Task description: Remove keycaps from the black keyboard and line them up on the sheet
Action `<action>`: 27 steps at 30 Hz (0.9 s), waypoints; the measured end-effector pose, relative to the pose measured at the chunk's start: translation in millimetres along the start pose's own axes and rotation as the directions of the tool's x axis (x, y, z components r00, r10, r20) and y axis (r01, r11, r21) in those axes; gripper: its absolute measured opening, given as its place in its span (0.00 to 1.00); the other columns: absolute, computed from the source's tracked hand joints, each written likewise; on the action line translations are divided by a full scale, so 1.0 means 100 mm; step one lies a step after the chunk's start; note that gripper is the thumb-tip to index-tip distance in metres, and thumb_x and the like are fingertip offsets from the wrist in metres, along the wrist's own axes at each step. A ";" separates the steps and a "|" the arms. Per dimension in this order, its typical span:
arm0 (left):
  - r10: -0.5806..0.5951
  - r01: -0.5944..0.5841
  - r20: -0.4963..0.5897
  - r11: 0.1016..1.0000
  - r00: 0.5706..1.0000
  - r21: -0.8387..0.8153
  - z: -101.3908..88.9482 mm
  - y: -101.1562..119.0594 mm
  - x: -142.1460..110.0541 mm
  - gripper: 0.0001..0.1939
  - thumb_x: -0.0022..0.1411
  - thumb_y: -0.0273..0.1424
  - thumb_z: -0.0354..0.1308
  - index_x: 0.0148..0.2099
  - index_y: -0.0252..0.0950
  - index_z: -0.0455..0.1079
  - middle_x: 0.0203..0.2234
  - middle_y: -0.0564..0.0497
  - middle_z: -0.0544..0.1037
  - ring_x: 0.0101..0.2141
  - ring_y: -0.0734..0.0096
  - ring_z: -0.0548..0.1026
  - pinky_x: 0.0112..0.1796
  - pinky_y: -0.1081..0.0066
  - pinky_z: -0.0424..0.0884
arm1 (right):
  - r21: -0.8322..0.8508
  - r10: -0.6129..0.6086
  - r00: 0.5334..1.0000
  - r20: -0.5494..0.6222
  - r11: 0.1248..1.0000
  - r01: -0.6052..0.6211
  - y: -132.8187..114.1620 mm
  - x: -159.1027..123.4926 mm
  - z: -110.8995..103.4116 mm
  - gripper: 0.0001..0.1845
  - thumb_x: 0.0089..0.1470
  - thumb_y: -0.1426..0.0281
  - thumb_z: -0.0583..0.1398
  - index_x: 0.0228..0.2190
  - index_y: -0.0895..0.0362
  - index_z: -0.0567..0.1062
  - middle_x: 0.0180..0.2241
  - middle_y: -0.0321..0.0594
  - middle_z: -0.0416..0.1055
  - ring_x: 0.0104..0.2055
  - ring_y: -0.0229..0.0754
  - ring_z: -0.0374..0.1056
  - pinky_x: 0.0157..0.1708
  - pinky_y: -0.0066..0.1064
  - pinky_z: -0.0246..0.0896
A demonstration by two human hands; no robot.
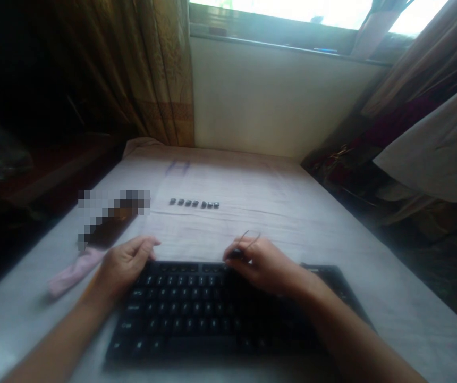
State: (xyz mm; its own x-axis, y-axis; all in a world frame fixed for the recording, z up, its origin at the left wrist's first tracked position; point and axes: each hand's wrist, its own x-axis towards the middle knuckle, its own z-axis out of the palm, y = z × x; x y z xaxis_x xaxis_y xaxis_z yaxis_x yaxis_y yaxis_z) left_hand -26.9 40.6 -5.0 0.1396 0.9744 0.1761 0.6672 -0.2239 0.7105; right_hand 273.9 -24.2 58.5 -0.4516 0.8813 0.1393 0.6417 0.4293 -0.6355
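A black keyboard (196,308) lies across the near part of the cloth-covered surface. My left hand (128,260) is closed at its far left corner, thumb against the curled fingers; whatever they hold, if anything, is hidden. Above the far edge of the keyboard, right of its middle, my right hand (266,263) pinches a wire keycap puller (246,240). Two thin wires stick up from that hand, and a small dark piece shows between thumb and fingers. Beyond the keyboard, several small dark keycaps (188,203) sit in a row.
To the left lie a dark brown object (112,226), partly pixelated, and a pink cloth item (75,274). A pale sheet (252,181) covers the surface up to the wall. Curtains (160,80) hang at the back left; cloth (439,143) hangs at the right.
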 end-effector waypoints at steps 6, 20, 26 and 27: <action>0.008 -0.009 0.012 1.000 1.000 0.003 0.01 0.02 -0.01 0.23 0.60 0.50 0.48 0.36 0.39 0.77 0.22 0.53 0.79 0.30 0.63 0.79 0.32 0.71 0.72 | -0.064 -0.056 0.998 0.012 0.996 0.056 -0.01 -0.03 0.07 0.08 0.59 0.74 0.56 0.32 0.58 0.77 0.32 0.44 0.76 0.33 0.42 0.72 0.38 0.32 0.68; 0.018 -0.020 0.019 0.996 1.000 0.092 0.01 0.06 -0.04 0.24 0.61 0.50 0.46 0.39 0.40 0.78 0.22 0.54 0.79 0.25 0.65 0.77 0.28 0.71 0.69 | 0.006 -0.123 0.983 -0.136 0.992 0.125 0.11 -0.12 0.20 0.08 0.59 0.73 0.55 0.32 0.56 0.74 0.31 0.41 0.76 0.33 0.40 0.72 0.36 0.30 0.69; 0.046 -0.044 -0.017 0.990 0.999 0.133 0.03 0.08 -0.05 0.24 0.60 0.50 0.46 0.38 0.41 0.78 0.22 0.53 0.80 0.26 0.63 0.78 0.28 0.71 0.70 | 0.393 0.169 0.952 -0.256 0.918 -0.057 0.17 -0.12 0.20 0.12 0.60 0.62 0.57 0.32 0.56 0.75 0.29 0.41 0.77 0.31 0.40 0.73 0.34 0.34 0.71; 0.058 -0.054 -0.021 0.990 0.998 0.133 0.03 0.07 -0.05 0.24 0.60 0.50 0.46 0.38 0.41 0.78 0.23 0.53 0.80 0.27 0.63 0.78 0.29 0.71 0.70 | 0.505 0.245 0.930 -0.273 0.859 -0.078 0.18 -0.12 0.21 0.14 0.59 0.59 0.57 0.32 0.57 0.74 0.29 0.41 0.77 0.30 0.40 0.74 0.33 0.34 0.71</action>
State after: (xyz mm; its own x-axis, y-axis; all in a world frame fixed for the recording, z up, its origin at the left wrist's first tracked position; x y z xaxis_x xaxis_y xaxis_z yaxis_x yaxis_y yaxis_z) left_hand -20.4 34.2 -2.8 0.1627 0.9593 0.2307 0.7501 -0.2722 0.6028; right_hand 277.7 -30.9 30.1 -0.0938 0.9790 0.1808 0.2736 0.1999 -0.9408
